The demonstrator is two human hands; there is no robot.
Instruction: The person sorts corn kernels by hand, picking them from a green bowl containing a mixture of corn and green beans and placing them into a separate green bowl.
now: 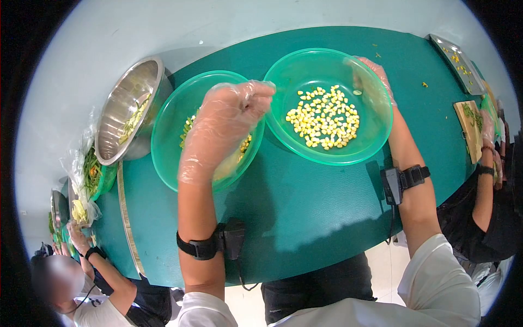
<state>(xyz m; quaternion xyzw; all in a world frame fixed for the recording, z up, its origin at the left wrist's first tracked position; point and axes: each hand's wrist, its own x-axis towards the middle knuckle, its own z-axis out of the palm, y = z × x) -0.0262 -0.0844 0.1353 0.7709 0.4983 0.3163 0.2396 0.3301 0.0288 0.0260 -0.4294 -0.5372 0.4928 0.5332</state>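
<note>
A green tabletop [327,212] spreads below a pale wall [245,16], and I look at it from far away through the head view. My landmark is the corn bowl [329,159], made of translucent green plastic; loose yellow corn kernels [322,117] lie on its floor.

The right hand [380,79], in a clear plastic glove, is against the far right rim of the corn bowl. Its fingers are mostly hidden, so I cannot tell how they are placed. The gloved left hand [222,117] is above the second green bowl [163,133], just left of the corn bowl. Its fingers are bent and close together, the tips near the corn bowl's left rim; whether they pinch something, I cannot tell.

Farther left of the corn bowl, a tilted steel bowl [113,106] contains pale green shreds. Well to its right are a metal tray [475,85] and a cutting board [473,143], beside a co-worker's gloved hand [487,132].
</note>
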